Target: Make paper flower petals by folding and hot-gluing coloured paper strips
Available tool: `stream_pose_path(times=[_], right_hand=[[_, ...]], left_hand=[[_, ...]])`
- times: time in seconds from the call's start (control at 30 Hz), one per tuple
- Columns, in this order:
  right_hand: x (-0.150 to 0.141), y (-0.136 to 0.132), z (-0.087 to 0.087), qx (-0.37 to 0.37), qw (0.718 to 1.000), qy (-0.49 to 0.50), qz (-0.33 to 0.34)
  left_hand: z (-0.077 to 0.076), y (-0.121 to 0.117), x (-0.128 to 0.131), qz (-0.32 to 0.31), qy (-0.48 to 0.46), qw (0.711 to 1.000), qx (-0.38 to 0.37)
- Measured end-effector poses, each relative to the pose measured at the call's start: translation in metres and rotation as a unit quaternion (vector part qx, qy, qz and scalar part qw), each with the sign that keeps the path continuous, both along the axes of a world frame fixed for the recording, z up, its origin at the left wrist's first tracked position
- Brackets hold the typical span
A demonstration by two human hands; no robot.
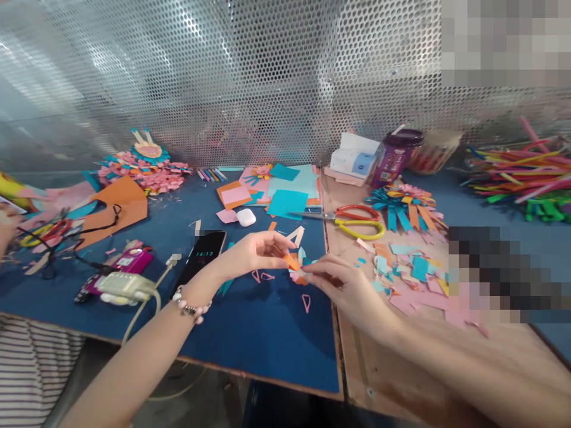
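Note:
My left hand (pixel 256 249) reaches in from the lower left, a bead bracelet on its wrist, fingers pinched on a small orange paper piece (pixel 292 261). My right hand (pixel 341 285) comes from the lower right and pinches the same little cluster of orange, pink and teal paper (pixel 300 274) from the other side. Both hands hover just above the blue tabletop (pixel 259 333). Small pink paper loops (pixel 306 302) lie on the blue surface below them.
Orange-and-yellow scissors (pixel 352 221) lie behind the hands beside teal sheets (pixel 285 202). A phone (pixel 200 257), white earbud case (pixel 245 217) and charger (pixel 122 285) sit left. Paper scraps (pixel 410 273), a paper flower (pixel 404 205), straws (pixel 521 172) and a jar (pixel 395 156) lie right. Another person's hand (pixel 6 226) shows at far left.

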State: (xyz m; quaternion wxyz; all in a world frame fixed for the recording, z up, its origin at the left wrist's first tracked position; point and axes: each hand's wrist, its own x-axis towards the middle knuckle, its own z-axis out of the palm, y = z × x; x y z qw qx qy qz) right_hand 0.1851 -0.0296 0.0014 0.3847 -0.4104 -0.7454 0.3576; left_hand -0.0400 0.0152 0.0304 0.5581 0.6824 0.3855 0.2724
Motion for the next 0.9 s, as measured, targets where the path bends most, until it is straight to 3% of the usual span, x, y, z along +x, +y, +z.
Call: stream_pose_path(times=[0.2, 0.4, 0.57, 0.7, 0.9], right_hand=[[-0.002, 0.000, -0.002, 0.001, 1.000, -0.006, 0.025], [0.003, 0.002, 0.007, 0.011, 0.998, 0.027, -0.054], [0.007, 0.005, 0.010, -0.104, 0.981, 0.161, 0.034], [0.005, 0.005, 0.003, -0.184, 0.955, 0.230, 0.030], [0.005, 0.004, 0.005, -0.167, 0.972, 0.167, 0.012]], left_hand=[[0.006, -0.003, 0.001, -0.008, -0.001, 1.000, -0.010], [0.001, 0.000, -0.001, 0.001, -0.011, 1.000, 0.007], [-0.002, 0.002, -0.002, 0.003, -0.008, 1.000, 0.007], [-0.002, 0.002, -0.001, 0.006, 0.000, 1.000, 0.012], [-0.001, 0.000, 0.000, -0.003, 0.003, 1.000, 0.010]])
